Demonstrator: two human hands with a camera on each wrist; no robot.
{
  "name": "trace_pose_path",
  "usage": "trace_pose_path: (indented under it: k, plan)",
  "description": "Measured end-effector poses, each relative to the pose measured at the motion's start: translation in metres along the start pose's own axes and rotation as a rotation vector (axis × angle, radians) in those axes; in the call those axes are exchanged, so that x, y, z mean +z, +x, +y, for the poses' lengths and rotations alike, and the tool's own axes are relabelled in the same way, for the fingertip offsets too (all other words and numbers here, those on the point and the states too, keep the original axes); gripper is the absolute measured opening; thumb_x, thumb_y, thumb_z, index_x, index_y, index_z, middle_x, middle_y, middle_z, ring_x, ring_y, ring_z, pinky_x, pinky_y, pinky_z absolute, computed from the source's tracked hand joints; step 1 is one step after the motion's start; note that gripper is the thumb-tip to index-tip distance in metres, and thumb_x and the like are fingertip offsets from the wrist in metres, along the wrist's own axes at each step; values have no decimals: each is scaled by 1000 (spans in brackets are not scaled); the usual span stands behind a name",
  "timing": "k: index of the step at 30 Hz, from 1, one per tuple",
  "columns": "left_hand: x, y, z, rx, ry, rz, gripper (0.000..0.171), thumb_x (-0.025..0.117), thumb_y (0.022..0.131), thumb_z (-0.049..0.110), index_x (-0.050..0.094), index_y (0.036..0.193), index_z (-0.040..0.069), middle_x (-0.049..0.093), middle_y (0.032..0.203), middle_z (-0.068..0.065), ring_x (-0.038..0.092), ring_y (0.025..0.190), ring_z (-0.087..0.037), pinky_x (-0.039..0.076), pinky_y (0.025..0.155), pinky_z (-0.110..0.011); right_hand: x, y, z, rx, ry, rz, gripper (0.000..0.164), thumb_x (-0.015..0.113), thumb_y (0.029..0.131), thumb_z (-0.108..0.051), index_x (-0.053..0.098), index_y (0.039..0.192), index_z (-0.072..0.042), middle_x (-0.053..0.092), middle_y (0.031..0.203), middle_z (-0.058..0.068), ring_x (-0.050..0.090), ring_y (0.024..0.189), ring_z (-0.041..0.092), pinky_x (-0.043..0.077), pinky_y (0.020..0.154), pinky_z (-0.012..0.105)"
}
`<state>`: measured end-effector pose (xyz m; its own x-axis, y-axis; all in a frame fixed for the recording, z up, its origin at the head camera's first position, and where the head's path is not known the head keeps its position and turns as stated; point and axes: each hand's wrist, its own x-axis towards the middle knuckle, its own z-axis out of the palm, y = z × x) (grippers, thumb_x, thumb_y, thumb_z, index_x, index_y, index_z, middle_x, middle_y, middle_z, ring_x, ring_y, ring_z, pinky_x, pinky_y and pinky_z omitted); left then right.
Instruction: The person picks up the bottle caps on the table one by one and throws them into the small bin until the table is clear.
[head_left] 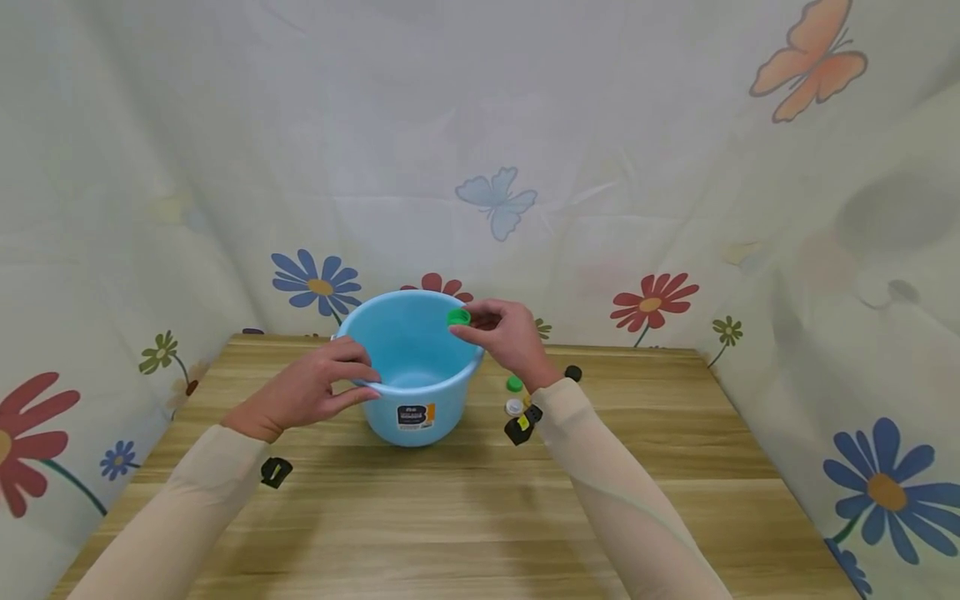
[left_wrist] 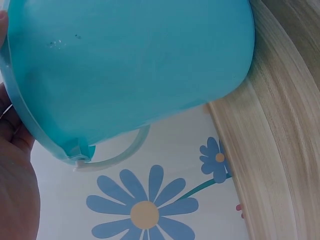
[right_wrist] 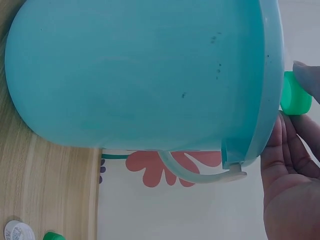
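A light blue bucket (head_left: 442, 408) with a label on its front stands upright on the wooden table. My left hand (head_left: 330, 379) grips its rim at the near left, thumb outside and fingers over the edge. Between thumb and fingers, my right hand (head_left: 506, 333) pinches a green bottle cap (head_left: 459, 317) over the bucket's right rim. The right wrist view shows that green cap (right_wrist: 296, 94) just above the rim, with the hand (right_wrist: 295, 175) beside the bucket wall. Part of the left hand (left_wrist: 17, 175) shows at the edge of the left wrist view.
Right of the bucket lie another green cap (head_left: 514, 383), a white cap (head_left: 513, 407) and a black cap (head_left: 573, 372); something yellow is partly hidden by the right wrist. A pale handle (right_wrist: 200, 176) hangs from the bucket's side. A flowered cloth (head_left: 375, 167) hangs behind the table.
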<state>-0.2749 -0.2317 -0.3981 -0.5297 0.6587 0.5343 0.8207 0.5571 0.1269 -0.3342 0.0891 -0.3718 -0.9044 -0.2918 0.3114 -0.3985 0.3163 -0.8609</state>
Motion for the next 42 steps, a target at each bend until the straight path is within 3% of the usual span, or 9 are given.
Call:
trace_pose_path:
  k: [5,11,20,42]
  plan:
    - [0,-1,-1,4,-6,8,25,91,74,22,79,96,21,64,97,7,56,93,-8,59,77,-36,2,1,0,-7,14,0,43,86,85,-30,74,119,-8,76,106,10,73,92,20,62,82,31]
    - [0,-2,-2,6,-3,8,24,80,86,43,79,97,21,64,98,7,57,94,-8,60,77,-35,4,4,1,-12,15,6,43,86,84,-29,74,119,-7,76,105,10,73,92,20,62,81,31]
    - [1,0,-1,14,-11,13,27,93,72,18,79,96,20,65,97,5,57,92,-10,60,76,-36,6,7,0,9,10,16,44,86,84,-31,74,120,-8,76,105,9,72,92,21,62,82,31]
    - [1,-1,1,-8,5,8,27,92,73,21,79,97,20,64,97,6,57,93,-10,60,77,-37,7,6,0,-8,57,46,49,86,85,-29,71,122,1,74,113,18,73,98,26,61,88,34]
